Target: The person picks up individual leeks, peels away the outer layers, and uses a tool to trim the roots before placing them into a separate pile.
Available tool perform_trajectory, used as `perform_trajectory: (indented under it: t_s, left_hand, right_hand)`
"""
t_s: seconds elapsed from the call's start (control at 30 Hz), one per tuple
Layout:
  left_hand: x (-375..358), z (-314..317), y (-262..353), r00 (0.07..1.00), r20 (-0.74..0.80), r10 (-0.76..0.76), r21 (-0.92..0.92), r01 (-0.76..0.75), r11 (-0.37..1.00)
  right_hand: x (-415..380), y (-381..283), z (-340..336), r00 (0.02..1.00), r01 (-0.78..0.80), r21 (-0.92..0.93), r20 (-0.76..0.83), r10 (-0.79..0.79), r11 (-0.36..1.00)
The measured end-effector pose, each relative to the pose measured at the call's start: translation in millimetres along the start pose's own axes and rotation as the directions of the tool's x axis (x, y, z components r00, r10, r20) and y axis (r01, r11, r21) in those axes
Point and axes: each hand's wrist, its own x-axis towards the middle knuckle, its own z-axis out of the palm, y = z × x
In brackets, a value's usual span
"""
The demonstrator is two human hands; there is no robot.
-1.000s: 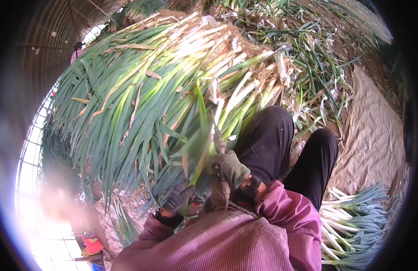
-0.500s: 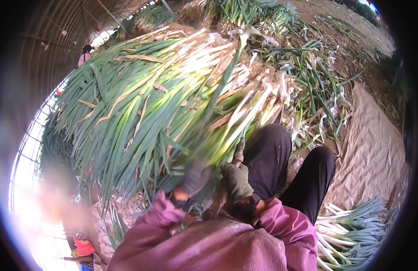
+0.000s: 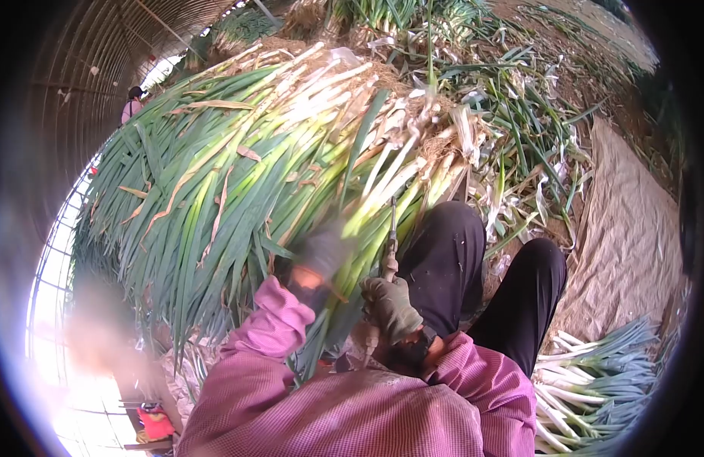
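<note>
A large pile of green onions (image 3: 237, 167) lies ahead of me, leaves to the left and white root ends to the right. My left hand (image 3: 324, 247), gloved and smeared by motion, is over the near edge of the pile; whether it grips a stalk cannot be made out. My right hand (image 3: 394, 308), in a grey-green glove, is closed around an air gun (image 3: 391, 242) with a slim metal nozzle pointing up toward the white stalks (image 3: 390, 179). What looks like its hose (image 3: 371, 343) hangs below that hand.
Peeled green onions (image 3: 588, 388) lie at the lower right beside a tan sheet (image 3: 618, 236). Stripped leaves and skins (image 3: 531, 137) litter the ground right of the pile. A person (image 3: 132, 105) is at the far left, near the tunnel wall. My knees (image 3: 447, 244) border the pile.
My left hand has moved up, away from my lap. My right hand has shifted slightly left, and more of the air gun's nozzle shows. A blurred leafy stalk above the pile has changed position.
</note>
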Motion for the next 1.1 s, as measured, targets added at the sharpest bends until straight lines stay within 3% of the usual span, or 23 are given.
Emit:
perform_trajectory:
  t_s: [0.1, 0.17, 0.27, 0.33, 0.37, 0.47, 0.57, 0.6, 0.63, 0.7, 0.8, 0.83, 0.93, 0.97, 1.07, 1.1]
  left_hand:
    - [-16.8, -7.3, 38.1, 0.979, 0.013, -0.202, 0.241, 0.193, 0.951]
    - [-12.5, -14.9, 40.9, 0.977, 0.064, -0.204, 0.224, 0.185, 0.957]
    - [-10.7, -18.2, 35.3, 0.966, 0.120, -0.230, 0.211, 0.201, 0.956]
    - [-16.2, -20.8, 32.1, 0.953, 0.151, -0.265, 0.195, 0.234, 0.953]
    - [-22.0, -30.2, 36.2, 0.926, 0.176, -0.334, 0.171, 0.306, 0.937]
    - [-57.3, -33.5, 18.5, 0.944, 0.051, -0.326, 0.109, 0.319, 0.941]
    - [-108.4, -36.1, -5.0, 0.953, 0.172, -0.248, 0.042, 0.244, 0.969]
    - [-129.5, -29.7, -18.2, 0.958, 0.172, -0.229, -0.156, 0.256, 0.954]
    - [-151.0, -17.5, -34.8, 0.963, 0.168, -0.210, -0.348, 0.257, 0.902]
    - [-157.3, -40.2, -17.5, 0.950, 0.233, -0.209, -0.419, 0.292, 0.860]
    - [-164.7, -70.2, 0.0, 0.894, 0.343, -0.287, -0.575, 0.442, 0.688]
    - [-169.4, -71.9, -1.0, 0.867, 0.377, -0.327, -0.607, 0.498, 0.619]
    - [-181.1, -75.3, 1.8, 0.859, 0.397, -0.325, -0.588, 0.509, 0.629]
    - [-187.7, -68.1, 1.5, 0.852, 0.414, -0.321, -0.662, 0.524, 0.536]
    - [-201.7, -72.8, 8.2, 0.887, 0.324, -0.330, -0.529, 0.459, 0.713]
    - [-209.7, -70.9, 5.1, 0.924, 0.265, -0.276, -0.536, 0.379, 0.754]
  right_hand:
    - [0.5, -5.5, 5.4, 1.000, -0.030, -0.024, 0.009, 0.030, 0.999]
    - [6.1, -1.8, 1.4, 0.996, -0.094, -0.093, -0.017, 0.093, 0.991]
    - [4.8, -4.8, -1.4, 0.993, -0.087, 0.037, 0.080, 0.083, 0.996]
    - [6.7, -1.9, 0.0, 0.996, -0.062, -0.017, 0.057, 0.062, 0.998]
    - [7.3, -1.0, -0.1, 0.997, -0.054, -0.079, 0.047, 0.058, 0.995]
    - [1.1, -4.2, 6.0, 0.998, -0.065, -0.213, -0.005, 0.066, 0.975]
    - [1.3, -3.7, 5.9, 0.991, -0.124, -0.247, 0.013, 0.131, 0.961]
    - [2.5, -2.6, 5.4, 0.989, -0.137, -0.228, 0.015, 0.145, 0.964]
    - [4.0, -1.0, 4.9, 0.987, -0.151, -0.209, 0.017, 0.158, 0.966]
    - [8.1, 4.9, 3.6, 0.986, -0.148, -0.237, 0.036, 0.161, 0.960]
    - [23.9, 21.0, 4.9, 0.999, -0.048, -0.265, -0.025, 0.042, 0.963]
    - [26.0, 19.1, 5.3, 0.999, -0.040, -0.234, -0.015, 0.037, 0.972]
    - [34.0, -2.6, 8.3, 0.994, -0.078, -0.118, 0.062, 0.086, 0.990]
    - [36.1, -10.6, 9.5, 0.993, -0.079, -0.108, 0.074, 0.087, 0.991]
    - [46.3, -21.8, 15.9, 0.998, 0.062, -0.275, 0.013, -0.061, 0.960]
    - [58.5, -20.6, 7.5, 0.980, 0.200, -0.291, 0.078, -0.185, 0.936]
